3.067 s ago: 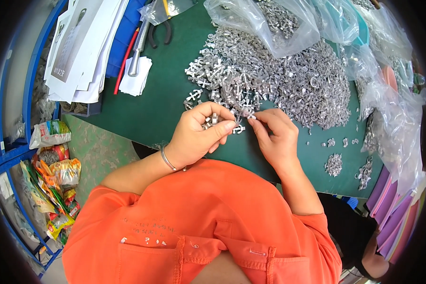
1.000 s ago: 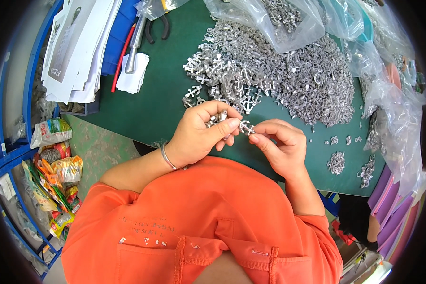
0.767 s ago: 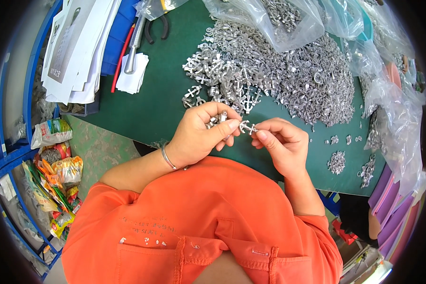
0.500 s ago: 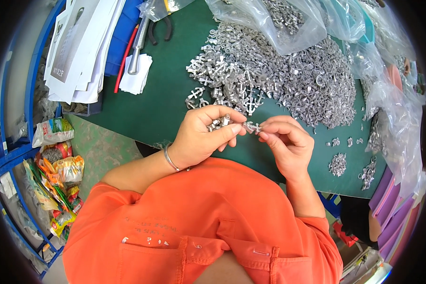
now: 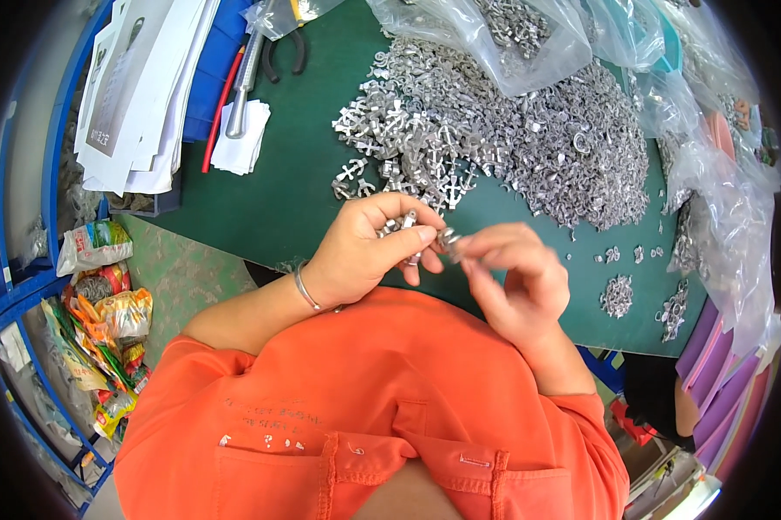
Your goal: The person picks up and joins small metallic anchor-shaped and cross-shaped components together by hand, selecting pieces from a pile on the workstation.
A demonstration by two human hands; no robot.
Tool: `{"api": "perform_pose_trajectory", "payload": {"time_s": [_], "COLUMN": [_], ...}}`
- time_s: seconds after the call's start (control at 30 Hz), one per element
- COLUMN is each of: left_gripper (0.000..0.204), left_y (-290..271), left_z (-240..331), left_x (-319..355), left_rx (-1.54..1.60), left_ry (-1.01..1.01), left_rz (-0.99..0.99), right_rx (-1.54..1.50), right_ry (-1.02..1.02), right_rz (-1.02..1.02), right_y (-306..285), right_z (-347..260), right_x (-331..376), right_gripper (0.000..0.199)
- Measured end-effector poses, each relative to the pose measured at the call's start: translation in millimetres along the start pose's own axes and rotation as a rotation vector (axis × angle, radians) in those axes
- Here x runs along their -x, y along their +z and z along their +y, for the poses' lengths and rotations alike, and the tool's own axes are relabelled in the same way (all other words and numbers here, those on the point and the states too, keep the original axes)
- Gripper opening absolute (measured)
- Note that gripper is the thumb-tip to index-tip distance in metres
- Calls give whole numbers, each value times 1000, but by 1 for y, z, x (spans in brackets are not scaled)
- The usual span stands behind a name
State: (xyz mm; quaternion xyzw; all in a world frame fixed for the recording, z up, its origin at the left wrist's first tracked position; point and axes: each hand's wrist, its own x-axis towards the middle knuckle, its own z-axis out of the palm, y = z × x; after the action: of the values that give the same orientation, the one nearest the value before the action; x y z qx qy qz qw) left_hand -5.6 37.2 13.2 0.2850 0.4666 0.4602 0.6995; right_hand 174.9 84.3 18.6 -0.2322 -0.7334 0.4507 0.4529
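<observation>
My left hand [image 5: 360, 243] is closed around several small silver metal pieces [image 5: 397, 227]. Between its fingertips and my right hand [image 5: 525, 277] sits one silver anchor-shaped piece [image 5: 449, 242], slightly blurred. The right thumb and fingers are pinched together at the near right side of that piece, and motion smears them. Just beyond my hands, many loose metal anchors [image 5: 408, 143] lie at the front left of a large heap of small grey metal parts [image 5: 572, 143] on the green table [image 5: 295, 173].
Clear plastic bags [image 5: 529, 65] lie over the heap and along the right edge [image 5: 724, 225]. A small pile of metal bits [image 5: 617, 295] sits to the right. At the left are a red pencil [image 5: 221, 113], a metal-handled tool [image 5: 239, 117], white papers [image 5: 241, 143] and a blue bin [image 5: 213, 69].
My right hand has shifted slightly down and its fingers have moved around the anchor, which has turned and sits closer to my left fingertips. My left hand stays nearly in place.
</observation>
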Motion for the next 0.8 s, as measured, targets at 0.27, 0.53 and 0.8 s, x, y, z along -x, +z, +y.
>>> {"api": "perform_pose_trajectory", "payload": {"time_s": [0.27, 0.53, 0.8], "left_gripper": [24, 25, 40], "left_y": [-6, 32, 33], "left_z": [16, 94, 121], "left_x": [-8, -80, -148], "left_rx": [432, 614, 338], "left_ry": [-289, -17, 119], "left_rz": [-198, -96, -55], "right_rx": [599, 817, 489], "right_ry": [165, 100, 313], "right_rz": [-103, -242, -86], "right_y": [-10, -8, -22], "right_z": [27, 33, 26], "right_x": [-14, -9, 12], "right_gripper": [24, 27, 21]}}
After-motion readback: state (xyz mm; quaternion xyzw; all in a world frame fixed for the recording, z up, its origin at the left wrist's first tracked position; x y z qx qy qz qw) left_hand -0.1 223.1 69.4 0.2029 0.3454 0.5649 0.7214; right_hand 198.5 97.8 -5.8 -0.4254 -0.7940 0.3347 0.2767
